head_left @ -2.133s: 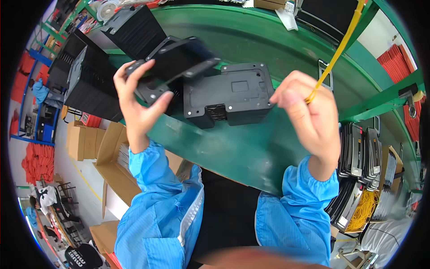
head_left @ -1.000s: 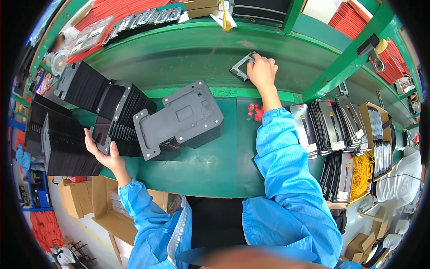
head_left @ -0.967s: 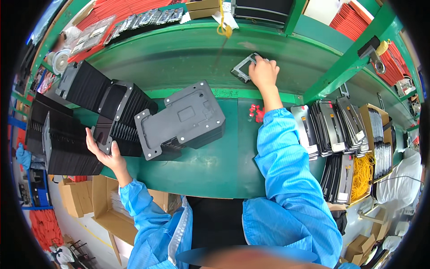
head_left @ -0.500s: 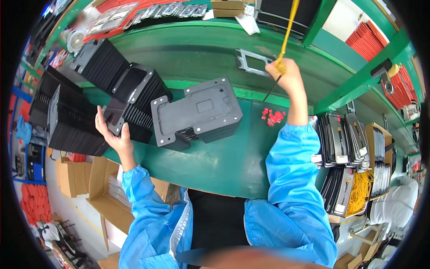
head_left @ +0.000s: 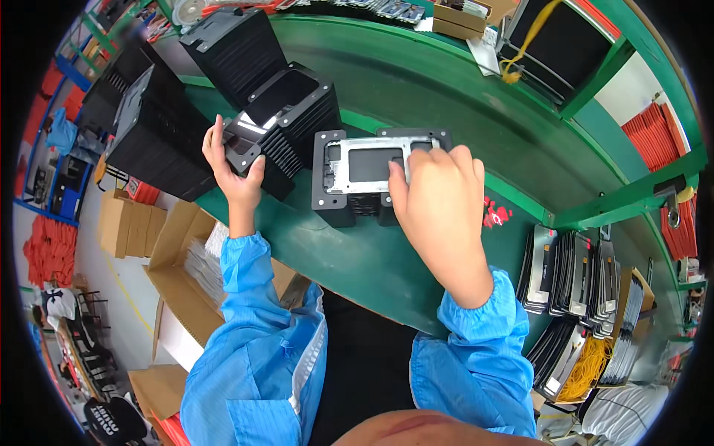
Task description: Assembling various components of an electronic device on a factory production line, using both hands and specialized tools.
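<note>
My right hand is bent over the right end of a silver metal frame, its fingers curled and gripping it. The frame lies flat in the top of a stack of black trays. My left hand stands open, thumb and fingers spread, at the near corner of another stack of black trays. A dark glossy panel lies on that stack. My right fingertips are partly hidden behind the hand.
Taller black tray stacks stand at the left. Small red pieces lie right of my right hand. Black flat parts and a yellow cord bundle sit at the right. A yellow cord hangs at the back; an open carton stands lower left.
My right hand has let go of the yellow cord and its thin tool. The metal frame, earlier beside that hand, now lies on the middle tray stack. My left hand stays by its stack.
</note>
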`<state>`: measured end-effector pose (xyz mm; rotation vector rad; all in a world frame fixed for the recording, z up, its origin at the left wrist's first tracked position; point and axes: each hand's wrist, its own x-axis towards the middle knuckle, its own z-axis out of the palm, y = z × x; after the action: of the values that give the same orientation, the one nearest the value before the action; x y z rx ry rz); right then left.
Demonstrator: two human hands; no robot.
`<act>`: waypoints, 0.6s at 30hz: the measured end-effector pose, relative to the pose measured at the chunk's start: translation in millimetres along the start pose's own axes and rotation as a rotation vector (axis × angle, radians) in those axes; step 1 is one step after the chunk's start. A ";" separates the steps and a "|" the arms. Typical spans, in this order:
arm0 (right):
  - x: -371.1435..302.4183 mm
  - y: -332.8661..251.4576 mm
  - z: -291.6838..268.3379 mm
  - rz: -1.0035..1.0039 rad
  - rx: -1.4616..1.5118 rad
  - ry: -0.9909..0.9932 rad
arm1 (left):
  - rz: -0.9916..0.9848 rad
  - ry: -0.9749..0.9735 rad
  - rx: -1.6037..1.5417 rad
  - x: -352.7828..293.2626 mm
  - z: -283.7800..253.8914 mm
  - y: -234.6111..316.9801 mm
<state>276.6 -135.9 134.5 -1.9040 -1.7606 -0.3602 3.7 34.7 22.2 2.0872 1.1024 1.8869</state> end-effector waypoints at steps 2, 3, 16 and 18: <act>-2.2 -0.9 -0.3 -0.022 -0.006 0.003 | -0.006 0.004 -0.004 0.4 0.4 -0.1; -3.2 -1.1 0.0 -0.040 -0.009 0.007 | -0.010 0.004 -0.008 0.6 0.4 0.1; 5.0 20.7 -3.6 -0.212 0.184 0.008 | -0.010 -0.026 -0.031 -1.6 -9.3 3.1; 1.7 45.7 -18.2 -0.151 0.212 -0.020 | -0.061 -0.026 -0.042 -16.1 -4.8 1.8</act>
<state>324.3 -145.2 141.7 -1.6382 -1.8806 -0.1989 0.8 22.3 11.1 2.0266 1.0980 1.8338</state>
